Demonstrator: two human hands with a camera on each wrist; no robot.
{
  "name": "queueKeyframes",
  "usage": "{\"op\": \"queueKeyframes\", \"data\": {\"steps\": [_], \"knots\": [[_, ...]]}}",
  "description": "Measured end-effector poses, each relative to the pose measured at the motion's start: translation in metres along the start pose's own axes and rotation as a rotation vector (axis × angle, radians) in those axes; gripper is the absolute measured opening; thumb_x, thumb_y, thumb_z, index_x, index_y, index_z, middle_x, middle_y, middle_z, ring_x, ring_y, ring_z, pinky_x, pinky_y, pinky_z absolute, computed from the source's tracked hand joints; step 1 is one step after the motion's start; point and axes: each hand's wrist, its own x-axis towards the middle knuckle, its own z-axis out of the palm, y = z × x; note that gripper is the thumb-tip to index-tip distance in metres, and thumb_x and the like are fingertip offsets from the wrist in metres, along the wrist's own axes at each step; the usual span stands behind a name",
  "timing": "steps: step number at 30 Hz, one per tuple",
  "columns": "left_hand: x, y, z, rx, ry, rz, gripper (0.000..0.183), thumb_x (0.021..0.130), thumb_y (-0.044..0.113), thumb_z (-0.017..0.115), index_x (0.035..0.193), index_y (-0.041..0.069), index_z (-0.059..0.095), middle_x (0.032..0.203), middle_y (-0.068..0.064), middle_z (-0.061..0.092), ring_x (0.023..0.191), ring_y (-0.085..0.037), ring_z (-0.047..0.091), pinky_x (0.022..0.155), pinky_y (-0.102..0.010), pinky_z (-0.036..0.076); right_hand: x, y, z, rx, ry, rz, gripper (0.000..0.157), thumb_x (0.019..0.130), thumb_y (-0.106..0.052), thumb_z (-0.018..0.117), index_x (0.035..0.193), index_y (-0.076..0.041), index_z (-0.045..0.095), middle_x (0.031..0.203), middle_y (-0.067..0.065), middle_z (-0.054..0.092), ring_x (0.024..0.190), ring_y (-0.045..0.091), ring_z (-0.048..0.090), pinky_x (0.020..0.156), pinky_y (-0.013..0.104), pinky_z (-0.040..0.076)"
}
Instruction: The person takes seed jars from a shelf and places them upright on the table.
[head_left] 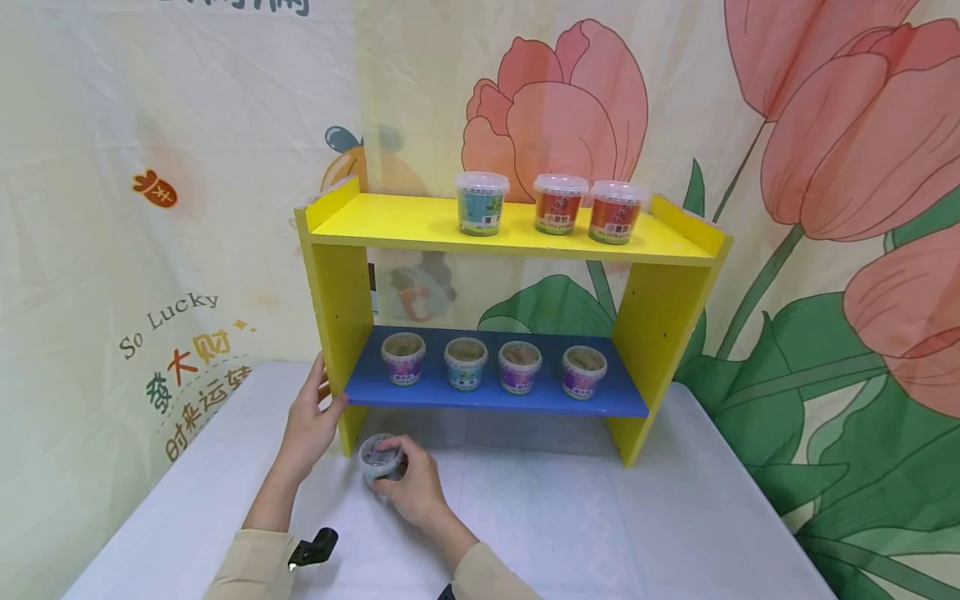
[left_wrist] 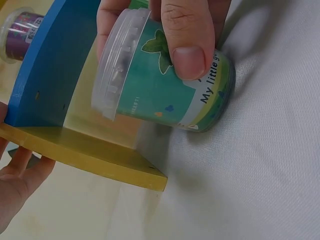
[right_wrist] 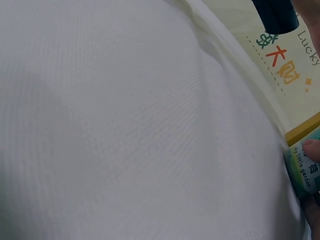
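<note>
My right hand grips a small teal plastic cup with a clear lid and a leaf picture, labelled "My little garden". Its base is at the white tabletop, in front of the lower left end of a yellow and blue shelf. In the left wrist view the thumb lies across the cup's label. My left hand holds the shelf's left side panel, thumb near the corner of the blue board and fingers on the panel's outer side. At the right wrist view's right edge, the cup shows partly.
Several lidded cups, such as a purple one, stand in a row on the blue board. On the yellow top are a teal cup and two red cups. White cloth covers the table; a printed curtain hangs behind.
</note>
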Motion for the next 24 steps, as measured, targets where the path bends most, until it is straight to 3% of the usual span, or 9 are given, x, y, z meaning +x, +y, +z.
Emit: {"op": "queueKeyframes", "data": {"steps": [16,24], "knots": [[0.0014,-0.0047,0.0011,0.015,0.001,-0.005,0.079,0.112,0.024,0.054,0.169,0.049,0.006,0.171,-0.023,0.029,0.150,-0.054,0.036,0.113,-0.074,0.040,-0.0002,0.0024,-0.0058,-0.064,-0.029,-0.046,0.051,0.080,0.004,0.088,0.122,-0.019,0.070,0.130,0.001,0.068,0.114,0.009,0.061,0.093,0.022,0.054],[0.0013,-0.0043,0.0017,0.020,0.009,-0.001,0.079,0.112,0.024,0.055,0.169,0.051,0.006,0.169,-0.023,0.032,0.149,-0.053,0.037,0.113,-0.075,0.039,-0.0005,0.0019,-0.0051,-0.059,-0.041,-0.035,0.051,0.081,0.003,0.088,0.122,-0.022,0.069,0.132,-0.002,0.067,0.121,0.013,0.061,0.101,0.027,0.055]]}}
